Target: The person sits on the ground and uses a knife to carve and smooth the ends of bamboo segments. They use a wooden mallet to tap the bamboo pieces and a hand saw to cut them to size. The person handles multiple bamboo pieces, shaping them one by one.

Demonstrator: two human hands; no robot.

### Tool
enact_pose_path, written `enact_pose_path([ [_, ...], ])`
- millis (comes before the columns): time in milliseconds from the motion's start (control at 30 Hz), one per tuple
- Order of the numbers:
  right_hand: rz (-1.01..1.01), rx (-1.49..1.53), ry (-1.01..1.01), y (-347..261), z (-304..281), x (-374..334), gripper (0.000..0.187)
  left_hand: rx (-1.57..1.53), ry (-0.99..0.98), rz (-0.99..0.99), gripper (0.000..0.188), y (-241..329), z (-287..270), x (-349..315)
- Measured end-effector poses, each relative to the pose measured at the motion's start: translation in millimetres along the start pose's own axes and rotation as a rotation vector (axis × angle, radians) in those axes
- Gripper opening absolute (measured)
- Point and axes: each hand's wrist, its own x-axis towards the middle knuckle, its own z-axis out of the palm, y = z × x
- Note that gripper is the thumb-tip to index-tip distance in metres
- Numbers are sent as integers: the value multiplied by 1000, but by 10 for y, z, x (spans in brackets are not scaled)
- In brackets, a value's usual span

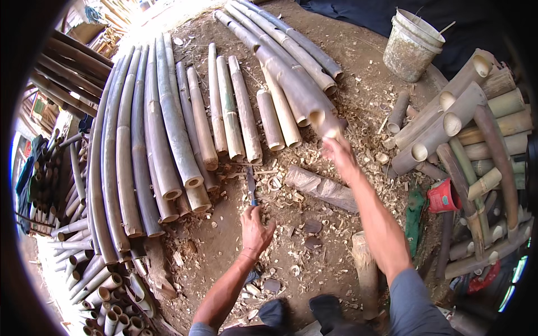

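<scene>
My left hand [256, 228] is low over the dirt floor in the middle, its fingers closed round the blue handle of a narrow knife-like tool [250, 180]. The blade points away from me, toward the row of short bamboo pieces [244, 106]. My right hand [339, 154] reaches farther forward, at the near end of a thick bamboo pole [291, 84]. That end and the fingers are smeared by motion, but the hand appears to grip it. The pole slants away to the far left, partly across other poles. Close to my right forearm, a stripped log [320, 187] lies on the floor.
Long bamboo poles [126, 151] lie side by side on the left, with stacked cut tubes [109, 313] below them. A bamboo pile [437, 134], a red cup [444, 196] and a dirty white bucket [412, 47] are on the right. Wood chips [364, 151] litter the floor. An upright log [365, 274] stands near my feet.
</scene>
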Motion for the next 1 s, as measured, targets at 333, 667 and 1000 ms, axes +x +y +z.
enact_pose_path([
  [333,-293,-739,-47,79,622,794,50,351,-389,-250,122,-829,-338,52],
  [667,-216,-537,21,198,632,1251,42,452,-698,-131,125,-807,-587,223],
  [1000,169,833,124,-107,-424,-1166,26,271,-220,146,128,135,-737,243],
])
